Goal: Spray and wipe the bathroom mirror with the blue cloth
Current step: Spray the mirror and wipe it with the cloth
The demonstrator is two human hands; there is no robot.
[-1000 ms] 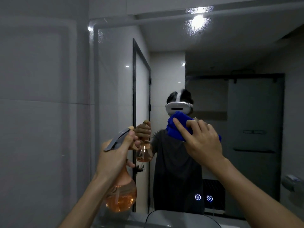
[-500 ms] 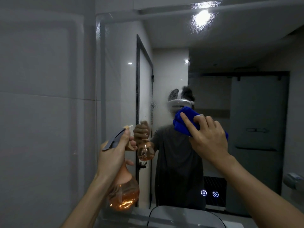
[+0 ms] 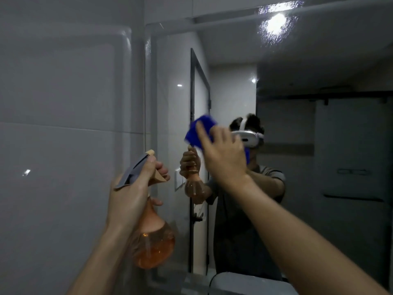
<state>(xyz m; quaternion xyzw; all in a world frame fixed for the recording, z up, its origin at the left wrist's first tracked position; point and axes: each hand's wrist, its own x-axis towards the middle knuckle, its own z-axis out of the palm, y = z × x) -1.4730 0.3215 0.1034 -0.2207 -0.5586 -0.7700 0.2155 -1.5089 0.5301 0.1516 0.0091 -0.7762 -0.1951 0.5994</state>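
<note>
Here, a person stands facing a bathroom mirror [image 3: 287,67], seen from a camera on their head, with both bare forearms reaching up into view. The right hand [image 3: 221,154] is raised to the glass, its arm rising from the lower right corner, wrist slightly bent back. Its fingers are straight and spread, pressing a blue cloth [image 3: 198,133] flat against the mirror; the cloth shows above and to the left of the fingertips, blurred, with a small bit of blue also visible past the far edge of the hand. The left hand [image 3: 133,194] is held lower and to the left, in front of the mirror's left edge and apart from the glass. It is curled around the neck of a spray bottle [image 3: 152,250], fingers wrapped over the trigger, with the grey spray head [image 3: 136,170] poking up above the thumb and its pale nozzle aimed toward the mirror. The bottle's round amber body hangs below the hand, with orange liquid in it. A grey tiled wall [image 3: 63,124] fills the left side. A bright ceiling light [image 3: 276,21] glares in the mirror's upper part, surrounded by speckled droplets.
</note>
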